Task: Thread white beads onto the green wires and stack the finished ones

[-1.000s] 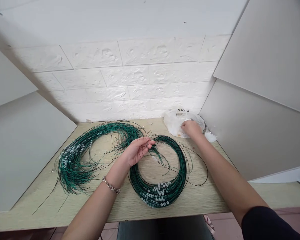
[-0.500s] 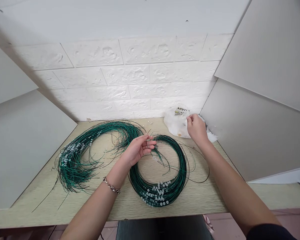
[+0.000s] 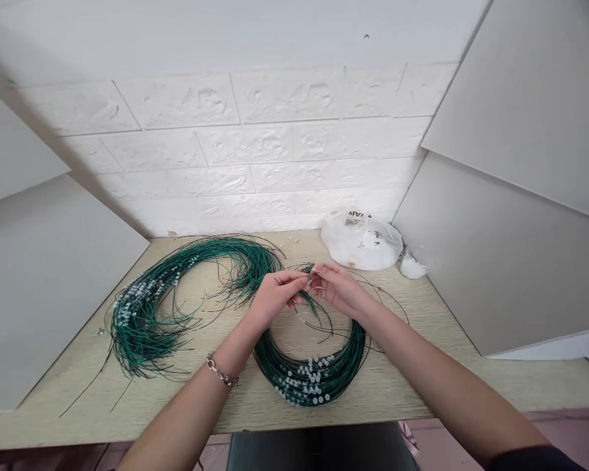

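Note:
Above the back of a round coil of green and black wires (image 3: 308, 369), my two hands meet at their fingertips. My left hand (image 3: 278, 294), with a chain bracelet at the wrist, pinches a thin wire between thumb and fingers. My right hand (image 3: 341, 290) is closed at the fingertips right against it; what it pinches is too small to make out. Small white beads or rings sit on the front of the coil. Left of it lies a looser bundle of green and black wires (image 3: 142, 330), with white pieces along it.
A clear plastic bag (image 3: 360, 245) of white contents stands against the white brick-patterned wall (image 3: 269, 140). A smaller white bag (image 3: 413, 265) is beside it. Grey panels (image 3: 471, 248) flank the wooden table (image 3: 397, 392). Tiny white bits lie near the wall.
My right hand has come from the plastic bag, leftward and nearer, to my left hand's fingertips. My left hand's fingers have closed from a looser pose.

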Motion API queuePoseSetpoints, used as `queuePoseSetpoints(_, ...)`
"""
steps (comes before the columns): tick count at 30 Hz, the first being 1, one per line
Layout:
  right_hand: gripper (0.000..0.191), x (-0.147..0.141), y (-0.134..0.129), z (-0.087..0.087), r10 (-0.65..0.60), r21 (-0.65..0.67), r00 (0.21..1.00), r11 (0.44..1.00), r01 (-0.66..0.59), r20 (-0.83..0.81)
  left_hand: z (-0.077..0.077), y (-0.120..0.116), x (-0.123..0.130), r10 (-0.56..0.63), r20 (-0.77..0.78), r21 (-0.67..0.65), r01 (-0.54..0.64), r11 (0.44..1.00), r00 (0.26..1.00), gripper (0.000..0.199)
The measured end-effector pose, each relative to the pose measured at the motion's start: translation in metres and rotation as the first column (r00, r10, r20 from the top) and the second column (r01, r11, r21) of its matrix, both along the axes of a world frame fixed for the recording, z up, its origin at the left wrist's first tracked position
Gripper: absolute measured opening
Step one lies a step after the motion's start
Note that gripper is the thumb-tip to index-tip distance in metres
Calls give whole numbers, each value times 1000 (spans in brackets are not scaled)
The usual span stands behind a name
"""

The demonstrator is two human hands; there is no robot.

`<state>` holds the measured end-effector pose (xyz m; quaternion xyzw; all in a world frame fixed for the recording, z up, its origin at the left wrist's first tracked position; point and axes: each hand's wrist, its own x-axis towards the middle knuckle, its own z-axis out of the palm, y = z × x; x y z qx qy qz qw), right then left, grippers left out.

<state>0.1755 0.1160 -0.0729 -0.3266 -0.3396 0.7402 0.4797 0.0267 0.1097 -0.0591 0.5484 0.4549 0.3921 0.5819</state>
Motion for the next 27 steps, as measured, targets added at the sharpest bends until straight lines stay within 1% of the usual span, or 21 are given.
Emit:
queuePoseSetpoints(3,14,-1,-3,-2,88,-6,992,996,-89,-95,1,-2,1,-13,-13,29,14,999,1000,25)
queuePoseSetpoints(6,11,-1,-4,-4,124,-11,981,992,-127,-149,2,-3,1,-8,-5,31,8,999,1000,28)
queuePoseSetpoints(11,9,-1,-4,-6,124,-27,971,991,-132,-203,2,-5,2,10,-12,29,-9,1000,1000,28)
queuePoseSetpoints(16,11,-1,-3,-8,106,-16,978,994,-110,-178,3,-7,4,31,-70,35,-28,999,997,28)
queuePoseSetpoints(21,10,0,-3,-9,103,-4,977,994,-106,-188,4,-8,5,38,-130,51,-32,998,991,26)
queuePoseSetpoints(27,9,0,-4,-7,88,-15,981,996,-92,-172,3,-8,5,61,-131,71,-52,996,989,24)
